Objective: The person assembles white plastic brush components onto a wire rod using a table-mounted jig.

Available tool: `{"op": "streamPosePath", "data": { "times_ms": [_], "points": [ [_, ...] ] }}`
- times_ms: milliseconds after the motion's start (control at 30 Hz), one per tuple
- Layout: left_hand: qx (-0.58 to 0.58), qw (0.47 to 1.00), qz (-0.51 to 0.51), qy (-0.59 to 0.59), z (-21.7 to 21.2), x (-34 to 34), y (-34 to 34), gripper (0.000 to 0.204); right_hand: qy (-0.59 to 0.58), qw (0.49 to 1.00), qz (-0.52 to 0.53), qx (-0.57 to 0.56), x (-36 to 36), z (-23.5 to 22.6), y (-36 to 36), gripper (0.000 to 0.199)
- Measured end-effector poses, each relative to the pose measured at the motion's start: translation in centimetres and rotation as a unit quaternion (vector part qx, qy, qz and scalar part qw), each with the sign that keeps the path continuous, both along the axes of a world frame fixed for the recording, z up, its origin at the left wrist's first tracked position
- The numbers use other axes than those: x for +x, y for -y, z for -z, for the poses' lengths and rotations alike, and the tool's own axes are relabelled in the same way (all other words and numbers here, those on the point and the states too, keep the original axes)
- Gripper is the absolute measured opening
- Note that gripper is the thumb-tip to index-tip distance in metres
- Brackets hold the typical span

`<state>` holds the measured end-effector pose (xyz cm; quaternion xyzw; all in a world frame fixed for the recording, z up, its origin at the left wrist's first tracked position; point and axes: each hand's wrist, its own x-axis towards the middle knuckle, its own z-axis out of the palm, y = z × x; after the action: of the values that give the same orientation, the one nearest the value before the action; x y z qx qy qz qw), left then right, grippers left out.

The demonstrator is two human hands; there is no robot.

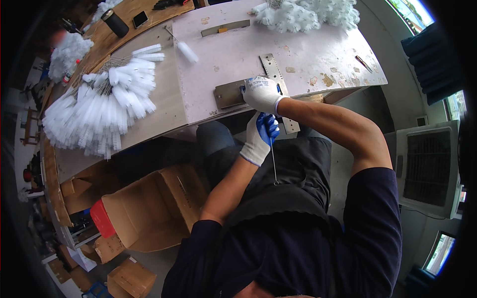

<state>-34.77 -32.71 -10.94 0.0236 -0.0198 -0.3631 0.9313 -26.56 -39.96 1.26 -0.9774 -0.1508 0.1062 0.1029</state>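
My left hand (pixel 260 138), in a white glove with blue-coated fingers, is closed around a thin wire rod (pixel 274 161). The rod hangs down over my dark apron and ends in a small bend or loop; its upper end is hidden by my hands. Just above, my right hand (pixel 262 94), gloved alike, is closed at the table's front edge over the right end of a flat metal block (pixel 229 95). What its fingers grip is hidden. A perforated metal strip (pixel 271 67) runs under that hand and sticks out past the table edge.
A large pile of white bristle brushes (pixel 117 92) with wire handles lies left; one brush (pixel 187 51) lies apart. More white brushes (pixel 298 17) sit at the back. A metal bar (pixel 225 28) and a pen-like tool (pixel 363 63) rest on the table (pixel 238 49). An open cardboard box (pixel 149 208) stands below left.
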Motion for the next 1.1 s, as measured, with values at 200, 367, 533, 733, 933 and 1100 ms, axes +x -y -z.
{"op": "streamPosePath", "data": {
  "times_ms": [200, 367, 533, 733, 933, 1100],
  "points": [
    [0.417, 0.909, 0.002, 0.019, -5.6, 0.3, -9.4, 0.023, -0.161, 0.98, 0.03, 0.117, 0.3, -1.6, 2.1, 0.047],
    [0.527, 0.836, 0.061, 0.139, -7.0, 2.6, -11.9, 0.023, -0.029, 0.978, -0.199, 0.057, 3.1, -0.1, 6.1, 0.054],
    [0.632, 0.726, 0.049, 0.266, -7.3, 4.0, -12.6, 0.023, 0.051, 0.94, -0.318, -0.11, 5.1, 1.9, 4.8, 0.043],
    [0.811, 0.259, -0.197, 0.487, -10.9, 2.4, -12.7, 0.024, 0.003, 0.97, -0.233, -0.07, 4.2, 1.8, 4.2, 0.039],
    [0.798, 0.499, -0.251, 0.226, -9.7, -3.5, -11.0, 0.028, 0.021, 0.99, -0.138, 0.009, 2.4, 1.7, 3.3, 0.036],
    [0.495, 0.754, -0.418, -0.111, -8.7, 4.0, -7.2, 0.027, 0.066, 0.992, -0.089, 0.056, 1.4, 2.6, 3.5, 0.033]
  ]
}}
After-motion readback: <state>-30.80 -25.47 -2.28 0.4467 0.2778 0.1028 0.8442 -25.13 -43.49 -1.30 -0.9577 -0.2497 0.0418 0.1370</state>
